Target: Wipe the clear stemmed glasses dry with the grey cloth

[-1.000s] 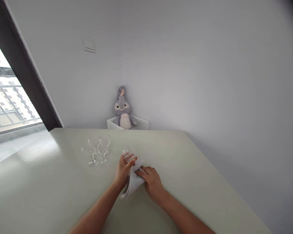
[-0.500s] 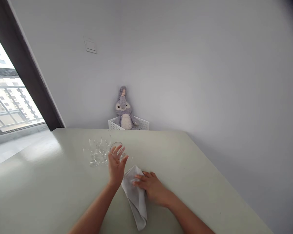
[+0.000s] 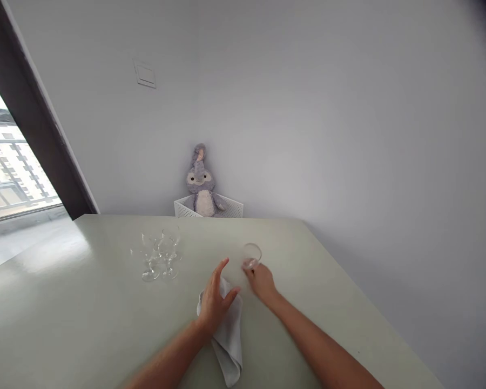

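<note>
A clear stemmed glass [image 3: 252, 253] is gripped by my right hand [image 3: 261, 281], fingers closed low on it and its rim facing up. My left hand [image 3: 214, 302] hovers over or rests on the grey cloth [image 3: 230, 346], thumb and fingers apart, holding nothing. The cloth lies folded lengthwise on the table and is partly covered by that hand. Several more stemmed glasses [image 3: 168, 254] stand grouped to the left; being transparent, they overlap and their outlines are hard to separate.
The pale green table [image 3: 85, 324] reaches back to a white wall. Behind its far edge, a grey plush toy [image 3: 204, 202] sits in a white perforated basket [image 3: 237, 209]. A dark door frame [image 3: 36, 108] stands at the left.
The stemmed glass has passed from my left hand to my right, which now has it farther right, off the cloth. My left hand has moved right and down to the cloth.
</note>
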The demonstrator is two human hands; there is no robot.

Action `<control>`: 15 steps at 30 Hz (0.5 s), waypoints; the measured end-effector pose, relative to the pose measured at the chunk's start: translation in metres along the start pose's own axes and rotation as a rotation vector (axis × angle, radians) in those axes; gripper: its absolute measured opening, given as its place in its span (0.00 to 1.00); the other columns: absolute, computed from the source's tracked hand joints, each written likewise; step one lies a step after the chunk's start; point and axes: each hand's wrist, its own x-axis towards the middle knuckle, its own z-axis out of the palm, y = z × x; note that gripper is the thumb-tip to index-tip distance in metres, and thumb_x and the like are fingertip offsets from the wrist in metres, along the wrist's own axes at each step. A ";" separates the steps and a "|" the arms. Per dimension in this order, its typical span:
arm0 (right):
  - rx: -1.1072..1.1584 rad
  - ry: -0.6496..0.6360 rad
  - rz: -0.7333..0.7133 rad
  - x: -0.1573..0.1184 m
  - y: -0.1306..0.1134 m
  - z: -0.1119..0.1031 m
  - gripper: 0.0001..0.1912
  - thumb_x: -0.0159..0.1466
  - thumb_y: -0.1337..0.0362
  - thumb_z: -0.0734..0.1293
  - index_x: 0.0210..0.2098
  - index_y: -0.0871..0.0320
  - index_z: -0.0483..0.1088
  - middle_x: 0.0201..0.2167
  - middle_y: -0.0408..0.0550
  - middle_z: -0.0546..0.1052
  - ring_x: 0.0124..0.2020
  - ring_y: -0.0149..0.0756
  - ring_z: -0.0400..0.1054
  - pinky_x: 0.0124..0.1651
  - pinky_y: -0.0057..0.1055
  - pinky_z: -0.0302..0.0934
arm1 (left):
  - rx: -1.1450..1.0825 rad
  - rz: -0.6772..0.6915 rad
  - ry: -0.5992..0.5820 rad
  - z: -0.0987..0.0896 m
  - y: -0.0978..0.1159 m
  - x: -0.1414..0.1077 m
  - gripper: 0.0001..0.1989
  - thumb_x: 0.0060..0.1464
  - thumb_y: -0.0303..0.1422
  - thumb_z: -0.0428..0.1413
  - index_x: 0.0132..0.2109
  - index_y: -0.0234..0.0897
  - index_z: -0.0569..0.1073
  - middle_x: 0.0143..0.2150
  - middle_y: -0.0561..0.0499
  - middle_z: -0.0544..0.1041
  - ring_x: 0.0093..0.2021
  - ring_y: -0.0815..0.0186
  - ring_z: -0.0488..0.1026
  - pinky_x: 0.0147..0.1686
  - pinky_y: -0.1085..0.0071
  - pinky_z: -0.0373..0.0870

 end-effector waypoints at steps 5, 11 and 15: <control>-0.103 0.064 0.282 0.059 0.066 -0.018 0.17 0.61 0.59 0.54 0.39 0.60 0.69 0.36 0.53 0.74 0.38 0.40 0.67 0.37 0.29 0.55 | -0.057 -0.226 0.059 0.003 -0.031 0.009 0.20 0.52 0.34 0.48 0.53 0.44 0.59 0.50 0.48 0.68 0.50 0.62 0.64 0.51 0.59 0.56; -0.132 0.110 0.461 0.094 0.113 -0.023 0.18 0.61 0.58 0.54 0.40 0.60 0.69 0.39 0.55 0.73 0.41 0.40 0.67 0.37 0.29 0.57 | -0.051 -0.255 0.022 0.004 -0.036 0.011 0.18 0.50 0.32 0.48 0.50 0.44 0.61 0.47 0.49 0.70 0.48 0.64 0.65 0.50 0.62 0.57; -0.118 0.140 0.521 0.108 0.133 -0.025 0.18 0.60 0.57 0.54 0.41 0.61 0.69 0.41 0.56 0.72 0.42 0.42 0.66 0.39 0.31 0.57 | -0.051 -0.269 0.025 0.004 -0.033 0.011 0.18 0.50 0.31 0.48 0.50 0.43 0.61 0.47 0.49 0.70 0.47 0.65 0.65 0.49 0.63 0.58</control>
